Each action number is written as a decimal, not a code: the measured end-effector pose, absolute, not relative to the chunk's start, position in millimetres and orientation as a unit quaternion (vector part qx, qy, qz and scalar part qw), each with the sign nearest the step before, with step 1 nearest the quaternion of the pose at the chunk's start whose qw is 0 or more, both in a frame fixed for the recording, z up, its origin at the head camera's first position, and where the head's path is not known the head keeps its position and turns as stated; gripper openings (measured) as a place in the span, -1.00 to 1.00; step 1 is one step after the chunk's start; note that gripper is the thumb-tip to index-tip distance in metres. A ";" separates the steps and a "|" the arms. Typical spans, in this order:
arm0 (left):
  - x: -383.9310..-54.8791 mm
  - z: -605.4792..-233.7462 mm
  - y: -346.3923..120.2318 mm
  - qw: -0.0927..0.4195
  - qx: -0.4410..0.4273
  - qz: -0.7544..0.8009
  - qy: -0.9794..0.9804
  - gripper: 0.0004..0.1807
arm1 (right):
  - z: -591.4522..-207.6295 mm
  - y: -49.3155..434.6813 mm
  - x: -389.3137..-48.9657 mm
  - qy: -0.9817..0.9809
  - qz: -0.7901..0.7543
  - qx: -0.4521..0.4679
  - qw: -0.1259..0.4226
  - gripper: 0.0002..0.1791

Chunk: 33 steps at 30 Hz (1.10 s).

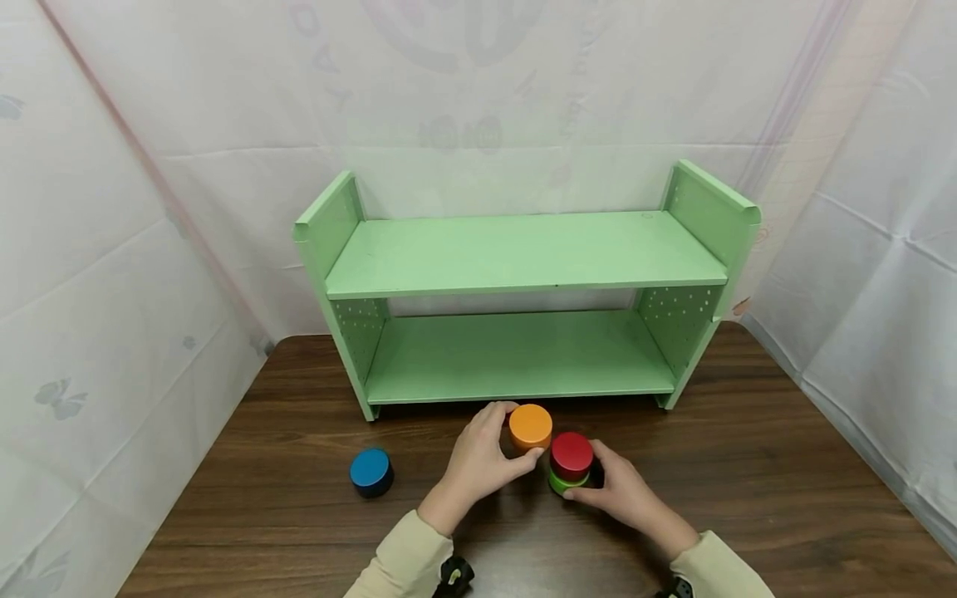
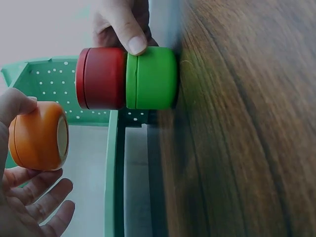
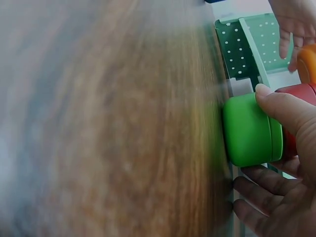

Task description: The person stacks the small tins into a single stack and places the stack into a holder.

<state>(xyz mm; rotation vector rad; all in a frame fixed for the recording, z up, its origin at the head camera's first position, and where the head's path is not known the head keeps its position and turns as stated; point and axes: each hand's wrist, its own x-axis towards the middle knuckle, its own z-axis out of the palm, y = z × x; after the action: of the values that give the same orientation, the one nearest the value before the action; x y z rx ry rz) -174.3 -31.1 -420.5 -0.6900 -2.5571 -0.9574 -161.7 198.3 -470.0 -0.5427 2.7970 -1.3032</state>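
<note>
My left hand [image 1: 475, 458] pinches a small round orange canister [image 1: 530, 427] between thumb and fingers. In the left wrist view that orange canister [image 2: 39, 136] is off the table, its pale underside partly showing. To its right, a red canister [image 1: 571, 455] sits on top of a green canister [image 1: 564, 484], which stands on the table. My right hand [image 1: 624, 492] grips the green one from the right side, thumb in front and fingers behind. The right wrist view shows the thumb on the green canister [image 3: 249, 131], near its seam with the red one. Orange and red are apart.
A blue canister [image 1: 371, 472] stands alone on the brown wooden table [image 1: 284, 515], left of my left hand. Behind the hands stands a green two-tier shelf [image 1: 523, 253] with raised perforated sides. White printed cloth [image 1: 247, 91] hangs around the back and sides.
</note>
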 end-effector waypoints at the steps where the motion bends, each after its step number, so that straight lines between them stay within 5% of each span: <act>1: -174.2 -420.0 -30.7 0.161 -0.242 -0.337 -0.896 -0.41 | -470.0 197.7 -161.6 0.892 -0.416 -0.174 0.004 -0.34; 33: -168.4 -423.4 -21.2 0.108 -0.222 -0.410 -0.878 -0.41 | -476.6 164.5 -168.1 0.882 -0.431 -0.191 -0.009 -0.42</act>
<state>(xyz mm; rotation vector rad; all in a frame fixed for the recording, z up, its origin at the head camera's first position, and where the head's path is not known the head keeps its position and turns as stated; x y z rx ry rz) -168.4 -21.2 -423.4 -0.6525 -2.5833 -1.2065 -168.1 164.5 -476.6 -0.6029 2.7871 -1.3621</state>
